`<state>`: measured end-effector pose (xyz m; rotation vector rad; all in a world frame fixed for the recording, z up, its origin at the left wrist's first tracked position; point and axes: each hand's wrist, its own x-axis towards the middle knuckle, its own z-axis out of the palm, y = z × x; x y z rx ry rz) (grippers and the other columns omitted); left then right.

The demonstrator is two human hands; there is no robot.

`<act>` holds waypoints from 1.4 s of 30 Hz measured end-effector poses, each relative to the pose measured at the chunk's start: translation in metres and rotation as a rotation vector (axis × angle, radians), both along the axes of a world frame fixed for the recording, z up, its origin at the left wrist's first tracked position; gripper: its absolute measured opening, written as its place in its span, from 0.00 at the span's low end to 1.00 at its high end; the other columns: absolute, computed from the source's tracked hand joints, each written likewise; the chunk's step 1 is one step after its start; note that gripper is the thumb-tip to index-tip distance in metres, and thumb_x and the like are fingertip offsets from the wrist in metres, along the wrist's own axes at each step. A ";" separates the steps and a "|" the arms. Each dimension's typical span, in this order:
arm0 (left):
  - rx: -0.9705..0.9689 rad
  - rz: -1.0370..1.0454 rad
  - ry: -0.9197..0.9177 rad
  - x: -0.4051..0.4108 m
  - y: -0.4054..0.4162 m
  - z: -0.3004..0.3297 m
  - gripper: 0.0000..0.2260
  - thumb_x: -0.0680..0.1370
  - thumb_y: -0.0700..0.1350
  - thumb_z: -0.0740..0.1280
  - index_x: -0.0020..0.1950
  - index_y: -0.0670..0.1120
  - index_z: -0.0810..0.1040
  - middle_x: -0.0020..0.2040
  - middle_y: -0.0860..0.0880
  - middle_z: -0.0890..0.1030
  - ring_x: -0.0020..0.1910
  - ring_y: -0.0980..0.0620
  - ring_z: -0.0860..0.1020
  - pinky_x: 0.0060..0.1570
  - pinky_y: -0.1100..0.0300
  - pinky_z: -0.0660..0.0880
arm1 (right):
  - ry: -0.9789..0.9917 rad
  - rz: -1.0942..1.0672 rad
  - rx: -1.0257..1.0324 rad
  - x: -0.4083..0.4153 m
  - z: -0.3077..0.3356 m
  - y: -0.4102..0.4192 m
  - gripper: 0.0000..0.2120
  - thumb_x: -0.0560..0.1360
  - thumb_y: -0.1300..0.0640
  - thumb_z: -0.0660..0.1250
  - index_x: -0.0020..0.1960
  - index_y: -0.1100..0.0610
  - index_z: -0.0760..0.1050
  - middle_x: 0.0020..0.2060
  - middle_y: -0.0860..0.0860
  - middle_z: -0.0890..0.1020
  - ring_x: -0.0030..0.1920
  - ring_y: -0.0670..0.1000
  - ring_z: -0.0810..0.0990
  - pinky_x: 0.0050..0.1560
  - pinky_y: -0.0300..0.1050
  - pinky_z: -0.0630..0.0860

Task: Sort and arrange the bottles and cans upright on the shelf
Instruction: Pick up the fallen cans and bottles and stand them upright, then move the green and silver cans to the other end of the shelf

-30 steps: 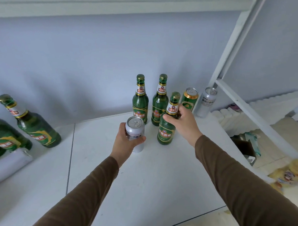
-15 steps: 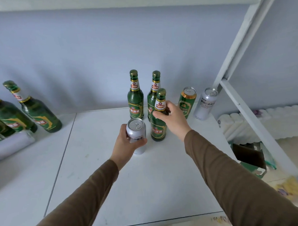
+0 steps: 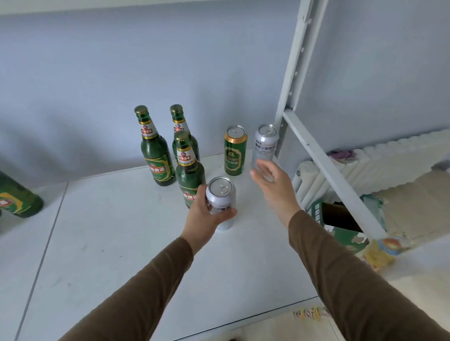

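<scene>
holding one silver can, the other hand loose by the cans

gripping a silver can upright on the white shelf, the left hand has its fingers and thumb curled round the can's body, thumb across the front label. the can stands just in front of, and right of, the nearest green bottle, and the back of the hand hides that bottle's base.

two more green bottles stand upright behind it: one to the left, one directly behind, partly covered by the nearest bottle. right of them a green can and a second silver can stand upright side by side near the shelf's back corner, beside the slanted white upright of the rack.

the right hand hovers in front of the second silver can with fingers relaxed and spread, holding nothing; its fingertips are blurred, so contact with that can is possibly there but unclear.

at the far left edge another green bottle stands, cut off by the frame. both brown sleeves reach in from below.
</scene>
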<state>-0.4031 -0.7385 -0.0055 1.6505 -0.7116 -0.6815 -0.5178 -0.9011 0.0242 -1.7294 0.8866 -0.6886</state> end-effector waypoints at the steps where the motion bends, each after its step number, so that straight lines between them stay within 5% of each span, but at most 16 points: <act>1: 0.004 -0.013 -0.010 -0.002 -0.011 -0.001 0.26 0.67 0.42 0.81 0.60 0.50 0.72 0.54 0.53 0.82 0.52 0.55 0.80 0.52 0.62 0.77 | -0.001 -0.019 0.004 -0.008 -0.002 -0.003 0.17 0.78 0.52 0.71 0.66 0.54 0.76 0.61 0.46 0.80 0.64 0.44 0.77 0.67 0.42 0.71; 10: -0.019 -0.100 0.006 -0.018 -0.093 0.000 0.27 0.68 0.44 0.80 0.62 0.51 0.72 0.54 0.56 0.81 0.50 0.61 0.79 0.48 0.68 0.74 | 0.039 -0.110 0.011 -0.046 -0.014 -0.021 0.16 0.81 0.52 0.66 0.68 0.54 0.75 0.62 0.45 0.79 0.66 0.45 0.75 0.65 0.40 0.69; 18: -0.013 -0.115 -0.016 -0.013 -0.129 -0.009 0.28 0.67 0.47 0.81 0.62 0.50 0.72 0.54 0.52 0.82 0.53 0.53 0.80 0.55 0.53 0.78 | 0.080 -0.127 -0.004 -0.050 -0.011 -0.026 0.17 0.81 0.49 0.65 0.68 0.52 0.73 0.66 0.47 0.78 0.67 0.46 0.74 0.69 0.47 0.70; 22: 0.007 -0.121 -0.031 -0.013 -0.130 -0.012 0.29 0.68 0.46 0.81 0.63 0.50 0.71 0.55 0.53 0.80 0.50 0.61 0.79 0.51 0.60 0.76 | 0.159 -0.108 -0.043 -0.052 -0.012 -0.025 0.18 0.81 0.49 0.64 0.70 0.50 0.72 0.68 0.47 0.77 0.68 0.47 0.73 0.69 0.47 0.69; 25: 0.049 -0.143 -0.082 -0.009 -0.123 -0.017 0.33 0.68 0.46 0.80 0.69 0.52 0.68 0.61 0.53 0.79 0.58 0.60 0.76 0.57 0.60 0.71 | 0.201 -0.100 -0.119 -0.055 -0.010 -0.018 0.17 0.81 0.50 0.64 0.69 0.50 0.72 0.66 0.47 0.77 0.67 0.48 0.73 0.68 0.49 0.70; 28: 0.121 -0.139 -0.149 -0.007 -0.102 -0.017 0.38 0.70 0.48 0.79 0.75 0.51 0.63 0.69 0.52 0.74 0.67 0.55 0.71 0.64 0.58 0.67 | 0.224 -0.095 -0.228 -0.057 -0.007 -0.005 0.13 0.81 0.52 0.65 0.65 0.51 0.74 0.61 0.47 0.78 0.64 0.48 0.74 0.65 0.47 0.72; 34: 0.172 -0.144 -0.258 -0.002 -0.015 -0.014 0.26 0.74 0.48 0.75 0.70 0.53 0.70 0.63 0.55 0.77 0.64 0.57 0.74 0.64 0.59 0.71 | 0.279 0.026 -0.391 -0.039 -0.005 0.043 0.09 0.80 0.53 0.65 0.60 0.52 0.76 0.57 0.47 0.79 0.59 0.49 0.74 0.55 0.41 0.69; 42: 0.294 0.004 -0.388 0.061 0.141 -0.004 0.20 0.76 0.49 0.73 0.67 0.53 0.75 0.64 0.58 0.77 0.63 0.59 0.73 0.65 0.60 0.70 | 0.274 0.283 -0.510 0.041 -0.002 0.146 0.09 0.79 0.54 0.67 0.59 0.52 0.77 0.57 0.48 0.79 0.57 0.51 0.74 0.55 0.46 0.74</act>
